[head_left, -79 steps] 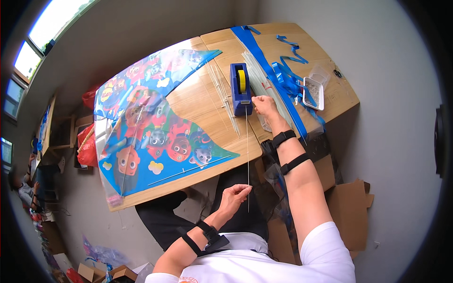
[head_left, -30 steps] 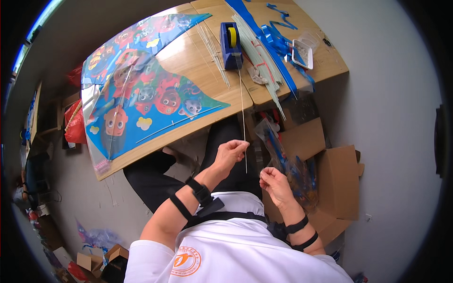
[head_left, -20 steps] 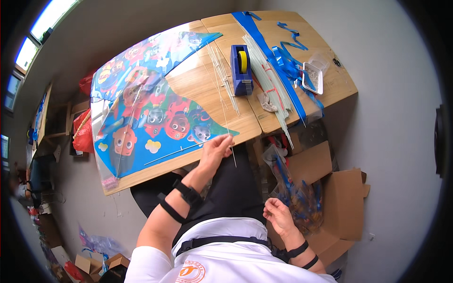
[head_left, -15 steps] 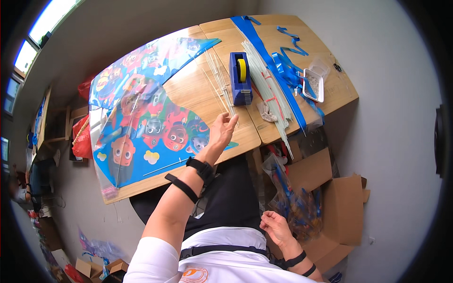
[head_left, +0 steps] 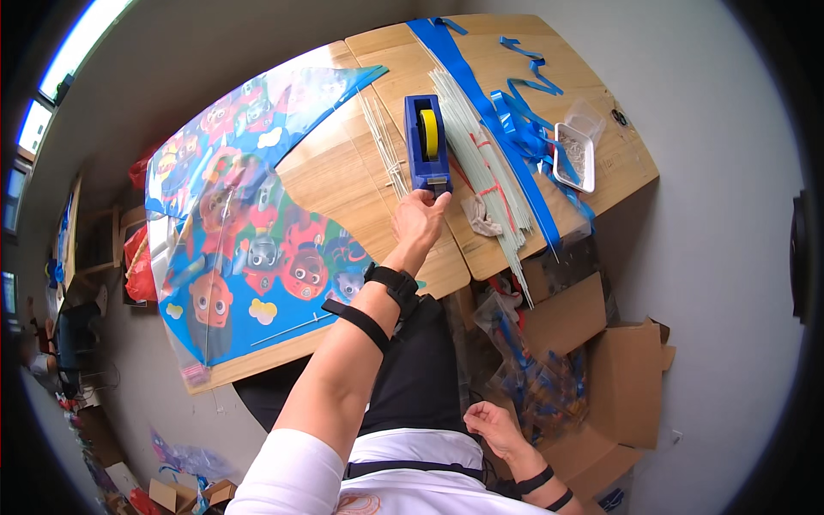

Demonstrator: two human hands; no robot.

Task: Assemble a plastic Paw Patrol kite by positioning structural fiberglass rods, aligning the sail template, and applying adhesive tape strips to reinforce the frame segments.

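Note:
My left hand [head_left: 418, 225] is at the near end of a blue tape dispenser [head_left: 419, 154] with a yellow-cored roll. Its bent fingers and thumb close in on the dispenser's cutting end; whether they pinch a tape end is too small to see. Down by my lap, my right hand [head_left: 496, 431] has its fingers curled together, and anything in them is hidden. To the left of the dispenser lie thin white rods [head_left: 384, 146]. A printed blue kite sheet [head_left: 292, 257] with cartoon figures spreads over the table's left side, with a thin rod [head_left: 292, 329] along its near edge.
Right of the dispenser lie a bundle of pale rods [head_left: 481, 154], a blue strip [head_left: 481, 99], curled blue ribbon [head_left: 519, 120], a crumpled whitish scrap [head_left: 481, 216] and a white tray [head_left: 584, 176] of small pieces. An opened cardboard box [head_left: 627, 386] with bagged items stands below the table [head_left: 446, 266].
My left hand has moved forward and right from above the rods to the dispenser's near end. My right hand stays low, fingers curled. The view has shifted slightly.

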